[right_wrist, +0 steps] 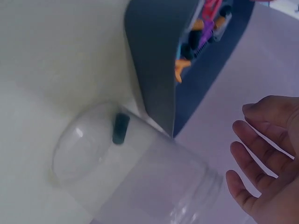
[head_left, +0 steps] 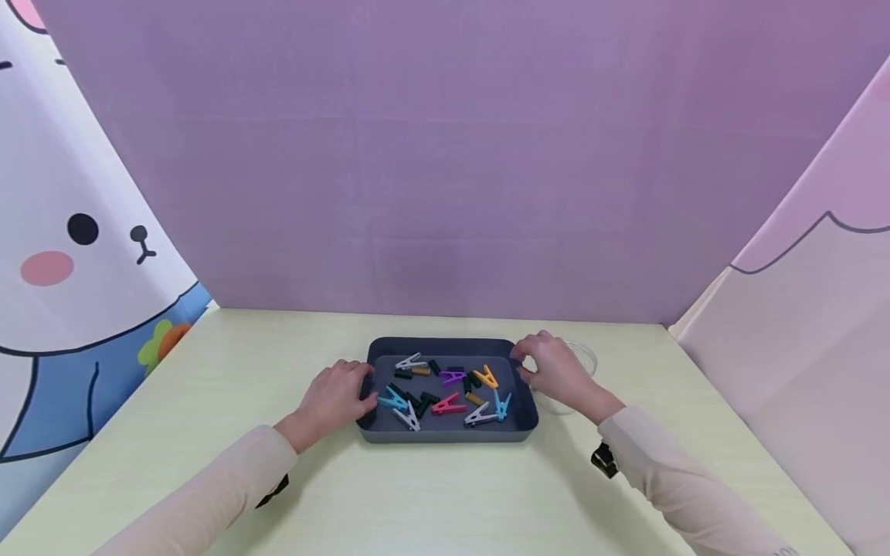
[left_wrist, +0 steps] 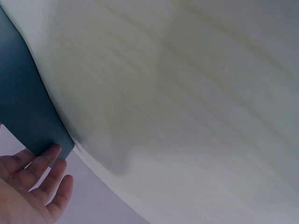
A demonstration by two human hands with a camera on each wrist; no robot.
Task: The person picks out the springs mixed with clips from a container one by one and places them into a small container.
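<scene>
A dark blue-grey tray [head_left: 448, 435] sits mid-table and holds several clothes pegs [head_left: 448, 404] in pink, purple, orange, blue, white and dark green. My left hand [head_left: 337, 395] rests against the tray's left wall [left_wrist: 25, 107], its straight fingers [left_wrist: 44, 161] touching the outside. My right hand [head_left: 551, 369] hovers at the tray's right rim, above a clear plastic jar [head_left: 588, 357]. In the right wrist view the jar [right_wrist: 140, 172] stands beside the tray wall [right_wrist: 154, 70] with one dark peg [right_wrist: 120, 128] inside. The right hand [right_wrist: 264, 154] there is relaxed and holds nothing.
The pale yellow-green table [head_left: 445, 502] is walled by a purple backdrop [head_left: 445, 154] behind and by printed curtains on the left [head_left: 76, 255] and right [head_left: 806, 324].
</scene>
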